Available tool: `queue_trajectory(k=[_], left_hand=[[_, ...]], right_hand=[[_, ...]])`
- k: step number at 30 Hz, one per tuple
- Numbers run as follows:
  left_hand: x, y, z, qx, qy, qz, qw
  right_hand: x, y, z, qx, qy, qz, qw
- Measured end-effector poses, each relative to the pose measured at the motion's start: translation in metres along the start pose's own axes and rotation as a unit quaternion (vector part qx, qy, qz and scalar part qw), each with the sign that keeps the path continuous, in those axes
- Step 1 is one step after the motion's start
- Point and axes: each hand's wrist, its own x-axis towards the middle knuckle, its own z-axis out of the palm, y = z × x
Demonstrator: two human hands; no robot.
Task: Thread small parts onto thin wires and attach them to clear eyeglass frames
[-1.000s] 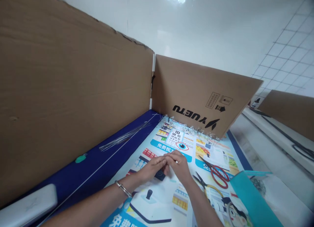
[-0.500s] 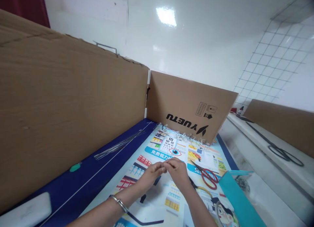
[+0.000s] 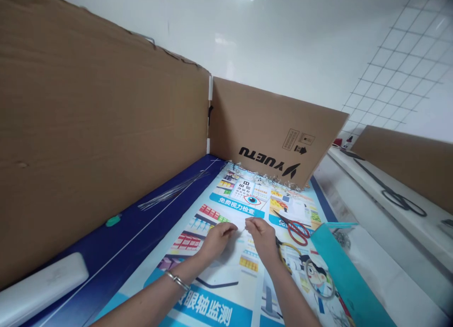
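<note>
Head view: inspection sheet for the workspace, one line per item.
surface: blue-and-white printed vision-screening poster beside a dark-blue strip.
job's things: bundle of thin silver wires on the dark-blue strip.
hands: left hand and right hand apart over the poster, fingers pinched; anything held is too fine to tell.
clutter: red-handled scissors, crumpled clear plastic strip, white rounded case, small green piece, flat teal piece.
cables: black cord looped on a white ledge.
surroundings: brown cardboard panel with black YUETU print, white tiled wall.
</note>
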Motion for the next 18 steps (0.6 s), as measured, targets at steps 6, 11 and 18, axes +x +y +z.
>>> queue_trajectory(k=[6,11,18], left_hand=[[0.002,0.0,0.0,0.05,-0.046,0.021,0.997],[-0.005,0.006,-0.002,0.056,-0.074,0.03,0.995],[-0.016,0.016,0.004,0.036,-0.104,0.033,0.993]], right_hand=[[-0.002,-0.005,0.006,-0.003,-0.004,-0.016,1.0],[-0.004,-0.02,0.011,-0.022,-0.026,-0.063,0.997],[-0.012,-0.02,0.008,0.013,-0.011,-0.028,0.999]])
